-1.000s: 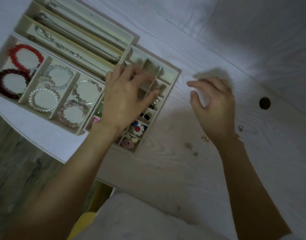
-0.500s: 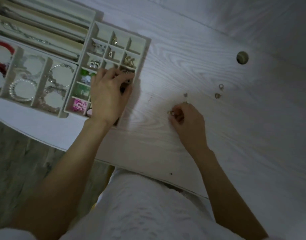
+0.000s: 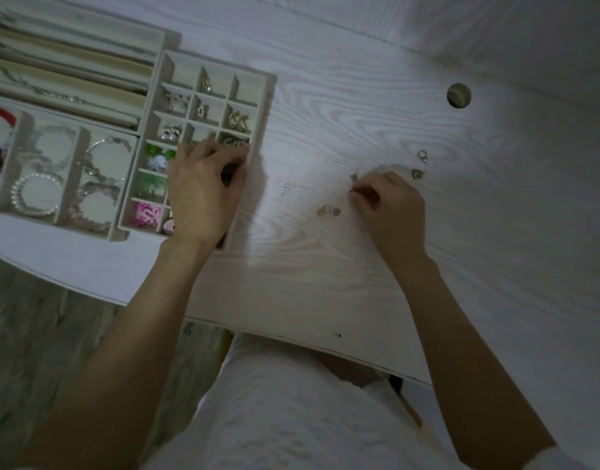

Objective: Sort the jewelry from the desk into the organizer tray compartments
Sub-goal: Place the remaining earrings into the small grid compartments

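While left hand (image 3: 203, 195) rests on tray (image 3: 264, 106), right grip (image 3: 386, 205) curls.

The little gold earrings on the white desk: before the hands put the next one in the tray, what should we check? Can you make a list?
1. Right hand has a piece pinched: cannot tell, its curled fingertips hide whatever is there.
2. Left hand steadies the cream compartment tray: ok, it rests on it.
3. A free small compartment: ok, the top-right one looks bare.
4. Left hand out of the way: not ok, it covers the lower compartments.
5. Pieces left on the white wood-grain desk: ok to see, a small gold pair and a little ring-shaped piece lie apart.
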`<act>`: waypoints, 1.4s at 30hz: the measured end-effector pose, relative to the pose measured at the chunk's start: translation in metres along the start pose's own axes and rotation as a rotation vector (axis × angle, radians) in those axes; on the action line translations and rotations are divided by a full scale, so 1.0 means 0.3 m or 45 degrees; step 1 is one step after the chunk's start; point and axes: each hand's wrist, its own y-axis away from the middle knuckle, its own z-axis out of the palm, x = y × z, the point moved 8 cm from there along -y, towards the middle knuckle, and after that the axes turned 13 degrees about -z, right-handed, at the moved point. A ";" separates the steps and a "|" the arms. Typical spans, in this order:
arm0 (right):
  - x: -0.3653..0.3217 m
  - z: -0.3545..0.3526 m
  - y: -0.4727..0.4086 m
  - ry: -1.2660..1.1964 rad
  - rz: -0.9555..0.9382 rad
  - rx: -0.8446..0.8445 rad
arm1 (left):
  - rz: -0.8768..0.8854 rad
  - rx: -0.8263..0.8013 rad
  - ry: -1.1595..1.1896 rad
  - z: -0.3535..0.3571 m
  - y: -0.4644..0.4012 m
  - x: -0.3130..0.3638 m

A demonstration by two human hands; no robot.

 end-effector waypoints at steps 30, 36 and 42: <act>-0.491 0.254 -0.657 0.070 -0.833 -0.572 | -0.167 0.128 0.217 -0.130 -0.222 -0.217; -0.464 0.230 -0.660 0.115 -0.776 -0.405 | -0.132 0.098 0.211 -0.120 -0.236 -0.216; -0.468 0.278 -0.676 0.114 -0.805 -0.542 | -0.121 0.111 0.202 -0.121 -0.243 -0.209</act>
